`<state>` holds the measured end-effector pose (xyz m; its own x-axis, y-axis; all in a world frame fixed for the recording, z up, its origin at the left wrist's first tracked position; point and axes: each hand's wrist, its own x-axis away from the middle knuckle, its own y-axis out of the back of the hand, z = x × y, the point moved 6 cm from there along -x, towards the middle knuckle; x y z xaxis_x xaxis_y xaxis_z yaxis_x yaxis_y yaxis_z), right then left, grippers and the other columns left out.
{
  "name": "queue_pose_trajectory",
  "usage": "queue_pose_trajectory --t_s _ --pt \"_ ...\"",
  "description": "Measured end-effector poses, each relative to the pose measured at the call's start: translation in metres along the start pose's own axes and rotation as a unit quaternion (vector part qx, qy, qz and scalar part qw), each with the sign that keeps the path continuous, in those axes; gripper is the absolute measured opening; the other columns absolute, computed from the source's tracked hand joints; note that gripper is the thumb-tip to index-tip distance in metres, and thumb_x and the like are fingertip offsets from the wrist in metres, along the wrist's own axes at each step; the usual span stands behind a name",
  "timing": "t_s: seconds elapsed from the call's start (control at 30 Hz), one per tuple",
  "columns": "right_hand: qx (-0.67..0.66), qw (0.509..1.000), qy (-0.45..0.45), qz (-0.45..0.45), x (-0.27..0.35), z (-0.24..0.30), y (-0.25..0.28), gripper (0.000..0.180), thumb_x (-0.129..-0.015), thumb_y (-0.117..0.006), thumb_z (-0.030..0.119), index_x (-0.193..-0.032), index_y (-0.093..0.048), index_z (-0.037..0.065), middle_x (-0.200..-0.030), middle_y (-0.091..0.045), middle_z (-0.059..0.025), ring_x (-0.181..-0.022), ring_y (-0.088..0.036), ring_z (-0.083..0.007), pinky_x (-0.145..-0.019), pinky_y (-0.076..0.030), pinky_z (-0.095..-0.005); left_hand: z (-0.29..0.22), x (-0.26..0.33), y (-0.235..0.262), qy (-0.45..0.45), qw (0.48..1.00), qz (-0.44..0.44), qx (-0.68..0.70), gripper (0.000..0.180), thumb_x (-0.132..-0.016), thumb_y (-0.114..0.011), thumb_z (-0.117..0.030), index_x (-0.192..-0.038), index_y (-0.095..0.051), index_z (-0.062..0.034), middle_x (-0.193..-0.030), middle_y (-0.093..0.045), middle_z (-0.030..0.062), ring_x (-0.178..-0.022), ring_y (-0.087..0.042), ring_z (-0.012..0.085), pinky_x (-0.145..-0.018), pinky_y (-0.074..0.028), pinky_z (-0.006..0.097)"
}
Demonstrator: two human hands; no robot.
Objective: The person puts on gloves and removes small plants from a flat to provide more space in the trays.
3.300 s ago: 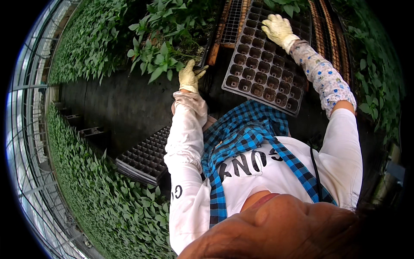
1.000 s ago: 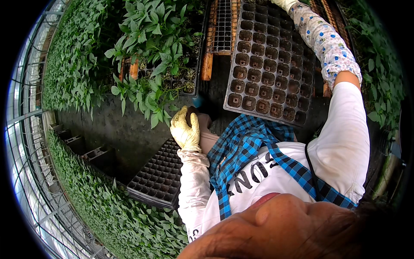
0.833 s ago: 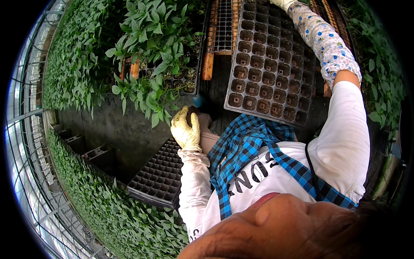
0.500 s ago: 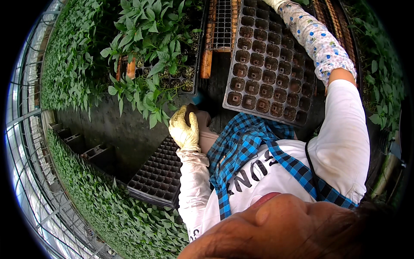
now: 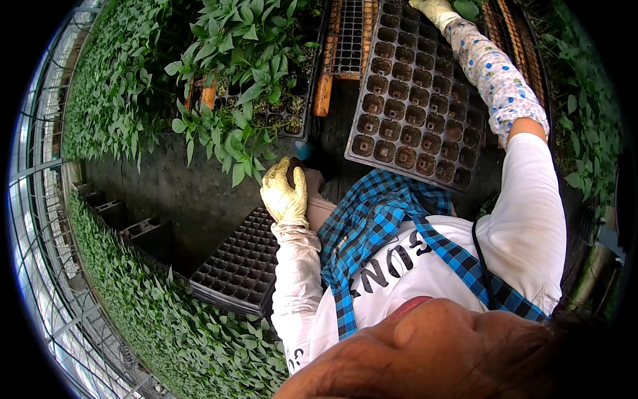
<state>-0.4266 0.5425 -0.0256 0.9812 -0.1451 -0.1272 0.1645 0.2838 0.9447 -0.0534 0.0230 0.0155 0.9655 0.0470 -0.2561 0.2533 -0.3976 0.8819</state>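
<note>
My left hand (image 5: 284, 196), in a soiled pale yellow glove, is beside my knee, its thumb and fingers curled around something dark that I cannot make out. Leafy green seedlings (image 5: 236, 149) hang just beyond its fingertips. At the top edge, my right hand (image 5: 435, 10), gloved too and below a flower-print sleeve cover, is by the far right side of a black cell tray (image 5: 407, 80). The picture's edge cuts off part of its fingers, so its grip does not show. That tray lies tilted before me, with brown soil residue in its cells.
A stack of black cell trays (image 5: 239, 263) stands left of my left arm. Beyond my left hand, a planted tray (image 5: 292, 110) rests near orange-brown rails (image 5: 321, 95). Concrete blocks (image 5: 147, 229) line the dark ground. Dense seedling beds (image 5: 119, 86) run along the left, with more greenery (image 5: 578, 106) at right.
The view has shifted slightly, and a little more of my right hand shows at the top. My left hand stays curled in nearly the same place.
</note>
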Motion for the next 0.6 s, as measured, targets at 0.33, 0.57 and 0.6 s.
queue_pose_trajectory --t_s 0.33,0.57,0.6 --pt "-0.061 0.975 0.150 -0.154 0.097 0.070 0.077 0.024 -0.089 -0.066 0.027 -0.100 -0.071 0.007 -0.097 -0.069 -0.0150 -0.092 -0.065 -0.0355 -0.083 -0.052 -0.0453 -0.006 0.000 0.001 -0.008 0.999 -0.023 -0.024 0.035 -0.089 -0.072 -0.032 -0.116 -0.072 -0.0094 -0.114 -0.071 0.0109 -0.109 -0.063 0.0306 -0.096 -0.047 0.044" --pt "0.028 0.964 0.251 -0.083 0.101 0.133 0.066 0.029 -0.090 -0.060 0.033 -0.098 -0.072 0.008 -0.099 -0.066 -0.0119 -0.099 -0.059 -0.0341 -0.086 -0.049 -0.0513 -0.004 0.004 0.002 -0.001 0.999 -0.025 -0.030 0.036 -0.089 -0.071 -0.033 -0.117 -0.071 -0.0095 -0.114 -0.071 0.0105 -0.110 -0.063 0.0308 -0.097 -0.046 0.045" --pt "0.140 0.956 0.255 -0.047 0.101 0.143 0.066 0.026 -0.089 -0.060 0.031 -0.092 -0.072 0.009 -0.096 -0.066 -0.0117 -0.098 -0.060 -0.0335 -0.083 -0.049 -0.0514 -0.005 0.005 0.002 -0.002 0.999 -0.020 -0.028 0.037 -0.090 -0.070 -0.034 -0.118 -0.071 -0.0096 -0.115 -0.071 0.0107 -0.111 -0.062 0.0310 -0.097 -0.046 0.045"
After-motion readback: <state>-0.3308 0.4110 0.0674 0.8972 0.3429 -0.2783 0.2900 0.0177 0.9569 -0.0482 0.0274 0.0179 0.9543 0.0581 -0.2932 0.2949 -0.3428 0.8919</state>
